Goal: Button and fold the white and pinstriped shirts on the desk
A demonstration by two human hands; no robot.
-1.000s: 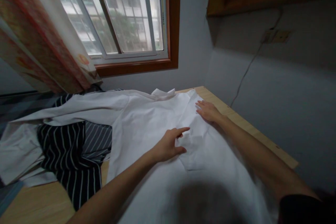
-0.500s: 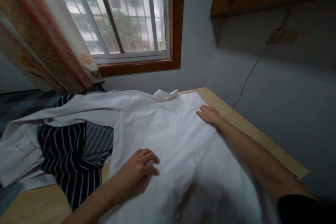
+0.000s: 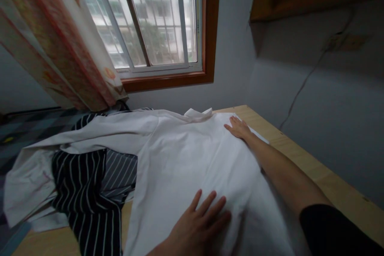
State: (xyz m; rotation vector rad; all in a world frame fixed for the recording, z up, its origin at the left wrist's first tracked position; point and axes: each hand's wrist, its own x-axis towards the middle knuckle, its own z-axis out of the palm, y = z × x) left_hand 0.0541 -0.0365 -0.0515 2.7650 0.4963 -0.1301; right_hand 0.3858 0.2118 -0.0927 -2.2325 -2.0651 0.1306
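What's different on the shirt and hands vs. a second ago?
Left hand moved closer to the wearer, fingers now spread over the white shirt. A strip of white fabric now shows beyond the right forearm. Unchanged: right hand on the shirt's far right; striped cloth at left.

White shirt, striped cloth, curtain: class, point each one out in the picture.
White shirt (image 3: 180,156), head view: middle of its body.
Striped cloth (image 3: 87,188), head view: its black part.
Curtain (image 3: 61,38), head view: a reddish band.
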